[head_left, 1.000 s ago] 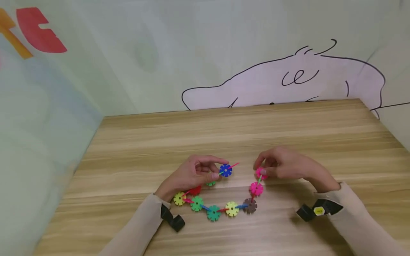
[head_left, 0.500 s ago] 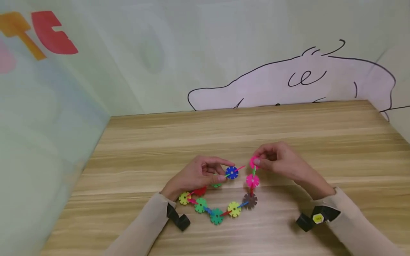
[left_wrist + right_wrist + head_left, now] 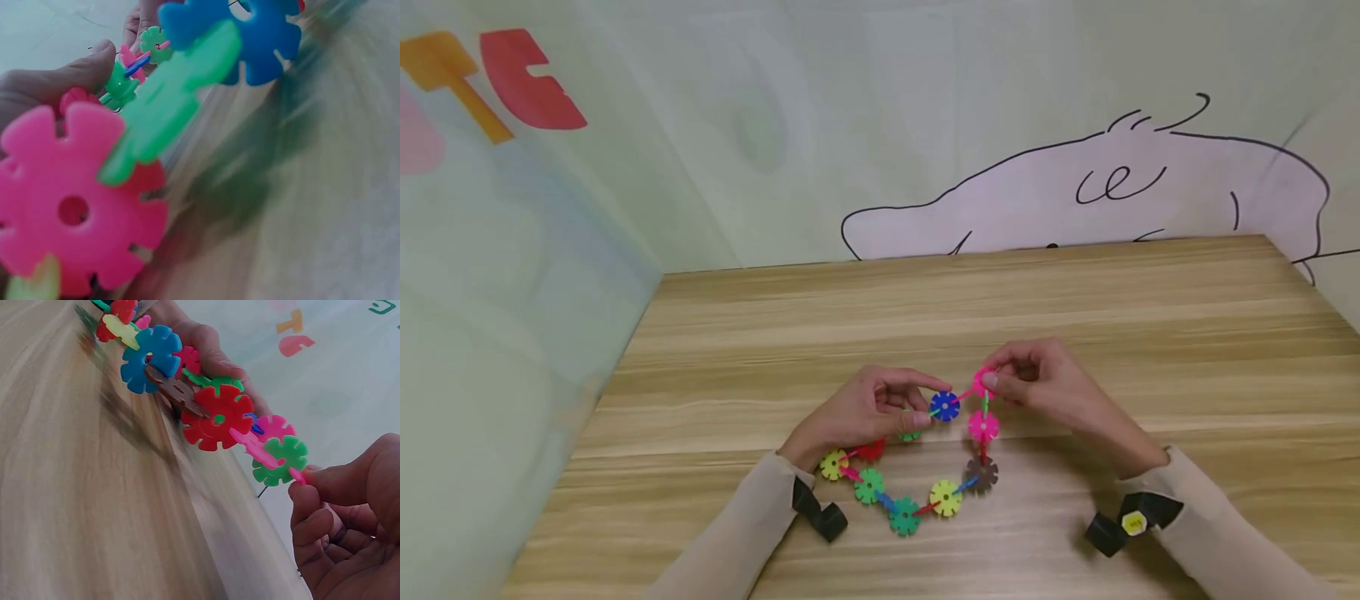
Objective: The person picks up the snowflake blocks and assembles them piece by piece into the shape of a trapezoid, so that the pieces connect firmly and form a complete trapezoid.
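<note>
A chain of notched plastic discs, linked edge to edge, forms a ring between the hands. My left hand [image 3: 857, 408] holds it at the blue disc [image 3: 944, 407], thumb and index finger on either side by a green link. Thumb and finger of my right hand [image 3: 1048, 387] pinch a pink disc [image 3: 982, 382] at the far corner. A pink link [image 3: 965, 394] spans the space between the blue and pink discs. In the right wrist view, the pinched disc's pink edge [image 3: 299, 476] shows beside a green disc [image 3: 286, 460]. A large pink disc [image 3: 78, 200] fills the left wrist view's foreground.
The ring's near side, with a brown disc [image 3: 982, 474], a yellow disc [image 3: 946, 497] and a teal disc [image 3: 905, 517], lies toward me on the wooden table [image 3: 760, 325]. A wall with a line drawing [image 3: 1022, 200] stands behind the table.
My right hand has moved left with the pink disc, up to the pink link at the blue disc. The chain's right side followed. My left hand keeps its hold.
</note>
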Tool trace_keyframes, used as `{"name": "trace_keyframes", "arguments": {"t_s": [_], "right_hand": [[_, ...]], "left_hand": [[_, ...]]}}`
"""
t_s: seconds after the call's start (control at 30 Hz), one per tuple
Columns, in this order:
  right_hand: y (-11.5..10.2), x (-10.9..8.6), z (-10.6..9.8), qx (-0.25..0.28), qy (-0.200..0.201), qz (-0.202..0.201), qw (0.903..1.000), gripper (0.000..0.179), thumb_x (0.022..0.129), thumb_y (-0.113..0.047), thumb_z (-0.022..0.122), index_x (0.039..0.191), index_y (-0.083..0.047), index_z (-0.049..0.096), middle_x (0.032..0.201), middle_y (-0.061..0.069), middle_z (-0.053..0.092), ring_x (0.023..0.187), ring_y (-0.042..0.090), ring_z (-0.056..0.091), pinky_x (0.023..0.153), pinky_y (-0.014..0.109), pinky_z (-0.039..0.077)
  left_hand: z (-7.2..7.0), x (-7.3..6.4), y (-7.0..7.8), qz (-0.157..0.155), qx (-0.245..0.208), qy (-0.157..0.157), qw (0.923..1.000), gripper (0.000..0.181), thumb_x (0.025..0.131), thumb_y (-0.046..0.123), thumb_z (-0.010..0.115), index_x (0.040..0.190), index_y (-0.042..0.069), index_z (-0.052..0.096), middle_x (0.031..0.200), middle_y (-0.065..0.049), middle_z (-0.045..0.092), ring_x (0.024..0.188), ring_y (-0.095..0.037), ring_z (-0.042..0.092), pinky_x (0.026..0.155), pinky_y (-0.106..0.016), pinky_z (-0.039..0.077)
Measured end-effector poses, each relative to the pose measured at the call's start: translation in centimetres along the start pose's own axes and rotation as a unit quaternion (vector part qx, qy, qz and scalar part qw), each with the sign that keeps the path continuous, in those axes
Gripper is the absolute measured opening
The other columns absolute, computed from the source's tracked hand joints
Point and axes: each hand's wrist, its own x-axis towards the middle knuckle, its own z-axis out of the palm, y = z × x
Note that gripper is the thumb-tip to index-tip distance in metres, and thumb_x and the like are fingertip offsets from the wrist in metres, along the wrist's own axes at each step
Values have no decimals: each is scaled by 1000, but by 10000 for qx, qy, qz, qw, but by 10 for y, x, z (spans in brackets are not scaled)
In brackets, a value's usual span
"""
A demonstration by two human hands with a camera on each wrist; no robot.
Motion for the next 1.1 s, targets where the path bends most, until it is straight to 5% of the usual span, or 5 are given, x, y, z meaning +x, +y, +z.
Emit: {"name": "trace_keyframes", "arguments": {"t_s": [0.57, 0.77, 0.93, 1.1], "right_hand": [[5, 1, 25, 708, 523, -234, 9958, 15, 102, -9, 74, 107, 4, 77, 77, 2, 72, 66, 9, 65, 58, 23, 51], [2, -1, 24, 622, 853, -140, 9943, 24, 106, -19, 71, 122, -3, 78, 99, 9, 81, 83, 7, 70, 72, 20, 56], [5, -12, 23, -42, 1271, -534, 9904, 32, 109, -23, 65, 135, -5, 71, 111, 14, 80, 93, 8, 71, 85, 18, 57], [12, -33, 34, -113, 1375, -468, 9893, 45, 105, -20, 72, 145, -6, 56, 106, 12, 79, 87, 8, 72, 78, 22, 59]], "left_hand": [[1, -2, -1, 73, 116, 161, 9998, 41, 96, 10, 79, 136, 19, 74, 94, -5, 77, 76, -11, 69, 73, -24, 60], [3, 1, -1, -38, 99, 356, 9993, 41, 99, 11, 77, 139, 18, 70, 99, -10, 79, 80, -11, 72, 74, -23, 59], [7, 2, 2, -176, 92, 921, 9956, 42, 103, 17, 75, 143, 21, 67, 105, -13, 79, 84, -12, 74, 76, -23, 59], [17, 5, 5, -102, -86, 1882, 9820, 45, 103, 18, 74, 147, 20, 64, 105, -15, 78, 82, -9, 72, 74, -21, 58]]}}
